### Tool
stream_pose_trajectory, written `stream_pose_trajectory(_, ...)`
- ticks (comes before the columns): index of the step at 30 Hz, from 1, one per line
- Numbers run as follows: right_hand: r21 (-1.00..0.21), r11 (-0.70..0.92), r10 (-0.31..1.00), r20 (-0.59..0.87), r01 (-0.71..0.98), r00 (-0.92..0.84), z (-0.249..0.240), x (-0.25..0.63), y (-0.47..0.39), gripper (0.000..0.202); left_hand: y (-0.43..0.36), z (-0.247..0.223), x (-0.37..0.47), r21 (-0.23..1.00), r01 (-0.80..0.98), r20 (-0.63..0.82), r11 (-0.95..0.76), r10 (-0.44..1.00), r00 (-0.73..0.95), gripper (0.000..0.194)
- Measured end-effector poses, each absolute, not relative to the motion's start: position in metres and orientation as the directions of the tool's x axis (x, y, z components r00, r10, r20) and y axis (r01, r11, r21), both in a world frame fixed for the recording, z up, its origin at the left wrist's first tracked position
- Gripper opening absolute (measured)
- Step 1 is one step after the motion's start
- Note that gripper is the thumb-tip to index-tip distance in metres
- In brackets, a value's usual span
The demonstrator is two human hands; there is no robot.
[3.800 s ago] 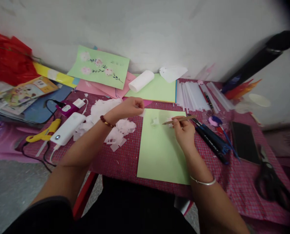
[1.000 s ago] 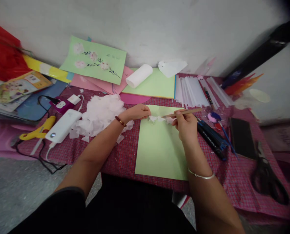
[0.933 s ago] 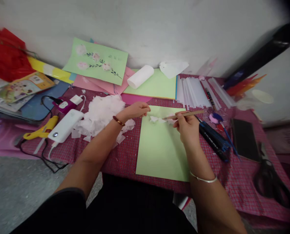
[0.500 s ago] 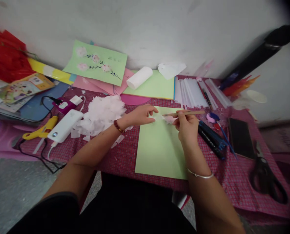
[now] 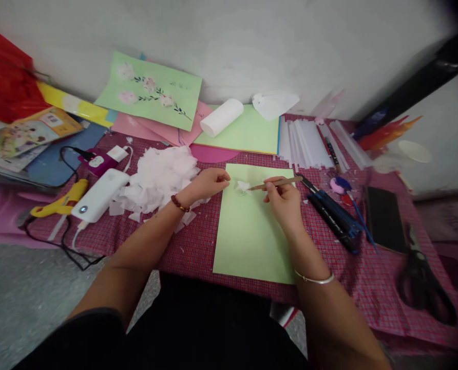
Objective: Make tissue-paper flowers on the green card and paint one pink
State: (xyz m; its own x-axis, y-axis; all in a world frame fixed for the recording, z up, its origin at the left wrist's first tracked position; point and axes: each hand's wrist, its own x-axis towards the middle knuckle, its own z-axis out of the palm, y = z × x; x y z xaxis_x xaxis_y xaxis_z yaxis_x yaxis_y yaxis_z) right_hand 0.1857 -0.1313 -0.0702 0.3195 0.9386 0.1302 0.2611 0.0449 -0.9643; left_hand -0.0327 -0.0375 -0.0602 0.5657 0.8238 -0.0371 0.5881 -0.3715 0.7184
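Note:
In my right hand is a slim brown pencil-like stick, gripped between thumb and fingers. Its tip touches or nearly touches a crumpled white paper piece near the top of a light green sheet. My left hand hovers at the sheet's upper left edge, thumb and fingers pinched together. Whatever may be between those fingertips is too small to make out. Beside the left wrist lies a heap of small white paper pieces.
To the left are a white power bank, a yellow glue gun and cables. A green card with paper flowers leans at the back. Blue-black markers, a dark phone-like slab and black scissors lie right.
My left hand has drawn left, away from the white paper piece, and its fingers have closed together. My right hand has shifted slightly left with the stick.

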Motion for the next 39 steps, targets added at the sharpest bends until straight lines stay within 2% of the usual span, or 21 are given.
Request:
stream_pose_trajectory(7, -0.972, 0.019, 0.938, 0.098, 0.234, 0.332, -0.070, 0.184, -0.131, 0.020, -0.035, -0.061, -0.037, 0.771, 0.546, -0.044, -0.329, 0.827, 0.561, 0.017)
stream_pose_trajectory(18, -0.990, -0.080, 0.928, -0.032, 0.116, 0.370, -0.074, 0.180, -0.127, 0.019, -0.034, -0.064, -0.037, 0.756, 0.562, -0.051, -0.335, 0.826, 0.561, 0.018)
stream_pose_trajectory(23, -0.995, -0.048, 0.898, -0.003, 0.090, 0.440, -0.079, 0.193, -0.126, 0.020, -0.035, -0.060, -0.038, 0.796, 0.537, -0.068, -0.279, 0.841, 0.537, 0.018)
stream_pose_trajectory(32, -0.997, 0.010, 0.909, 0.042, 0.081, 0.414, -0.078, 0.194, -0.128, 0.023, -0.032, -0.045, -0.006, 0.810, 0.508, -0.085, -0.294, 0.798, 0.597, 0.013)
stream_pose_trajectory(39, -0.994, -0.002, 0.916, 0.042, 0.109, 0.398, -0.076, 0.193, -0.129, 0.026, -0.031, -0.042, 0.006, 0.819, 0.508, -0.081, -0.269, 0.821, 0.565, 0.009)
